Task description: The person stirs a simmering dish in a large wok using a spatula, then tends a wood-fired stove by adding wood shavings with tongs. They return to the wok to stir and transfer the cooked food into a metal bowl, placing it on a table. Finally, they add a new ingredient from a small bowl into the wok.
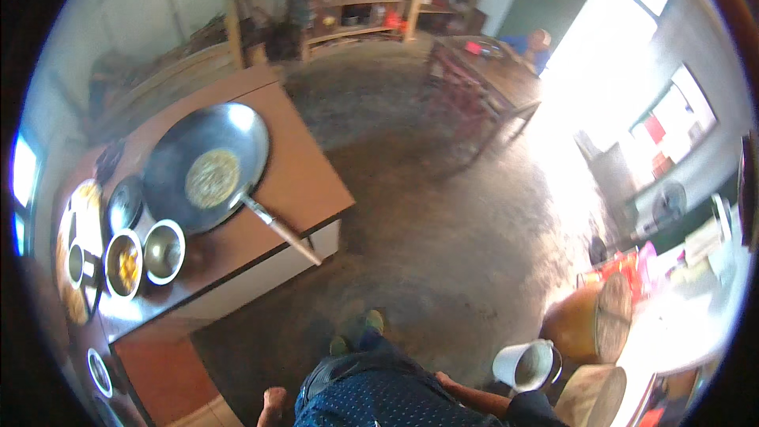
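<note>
My left hand (pixel 274 398) hangs low beside my dark dotted shirt, its fingers blurred. At the other side of the shirt, my right hand (pixel 443 378) is partly hidden at the waist. Neither hand visibly touches any kitchenware. On the brown-topped stove counter (pixel 308 172) sits a large wok (pixel 169 148) with some cloudy liquid (pixel 212 178) in it. A wooden-handled utensil (pixel 284 234) leans in the wok, its handle over the counter edge. Left of it are a metal bowl of yellow pieces (pixel 127 270), another metal bowl (pixel 164 252) and a dark round lid or dish (pixel 126 204).
A metal cup (pixel 77 264) and a small bowl (pixel 99 372) stand at the left. A white bucket (pixel 510 365) is on the floor near a wooden barrel (pixel 572 323) and a round wooden block (pixel 587 397). A person (pixel 536 50) is beside the far wooden table (pixel 498 74).
</note>
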Available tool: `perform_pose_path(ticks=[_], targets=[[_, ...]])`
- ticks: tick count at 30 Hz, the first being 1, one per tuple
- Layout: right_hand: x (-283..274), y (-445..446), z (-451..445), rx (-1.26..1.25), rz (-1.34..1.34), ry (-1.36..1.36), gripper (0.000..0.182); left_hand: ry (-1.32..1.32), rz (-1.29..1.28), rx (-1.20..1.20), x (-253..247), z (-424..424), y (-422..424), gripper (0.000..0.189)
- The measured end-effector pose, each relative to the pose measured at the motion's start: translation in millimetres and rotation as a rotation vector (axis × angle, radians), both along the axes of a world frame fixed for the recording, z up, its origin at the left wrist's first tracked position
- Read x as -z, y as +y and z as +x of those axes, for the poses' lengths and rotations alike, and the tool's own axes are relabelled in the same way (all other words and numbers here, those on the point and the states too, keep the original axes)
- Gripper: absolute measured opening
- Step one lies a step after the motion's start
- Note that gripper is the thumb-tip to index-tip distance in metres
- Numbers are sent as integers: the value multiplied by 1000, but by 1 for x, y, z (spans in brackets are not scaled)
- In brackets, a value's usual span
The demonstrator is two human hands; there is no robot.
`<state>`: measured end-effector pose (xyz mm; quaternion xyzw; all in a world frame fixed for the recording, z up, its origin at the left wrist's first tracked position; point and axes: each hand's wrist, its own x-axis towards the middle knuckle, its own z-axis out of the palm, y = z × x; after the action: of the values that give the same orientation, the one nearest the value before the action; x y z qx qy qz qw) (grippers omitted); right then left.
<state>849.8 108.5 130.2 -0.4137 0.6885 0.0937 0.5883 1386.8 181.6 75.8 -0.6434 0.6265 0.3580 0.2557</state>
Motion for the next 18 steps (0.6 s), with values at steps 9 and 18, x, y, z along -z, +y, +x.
perform_pose_path(ticks=[9, 18], targets=[[31, 69, -10, 78, -163, -19, 37, 787, 8, -1257, -64, -6, -68, 4], [51, 63, -79, 232, 38, -256, 29, 602, -18, -1052, -39, -119, -135, 10]])
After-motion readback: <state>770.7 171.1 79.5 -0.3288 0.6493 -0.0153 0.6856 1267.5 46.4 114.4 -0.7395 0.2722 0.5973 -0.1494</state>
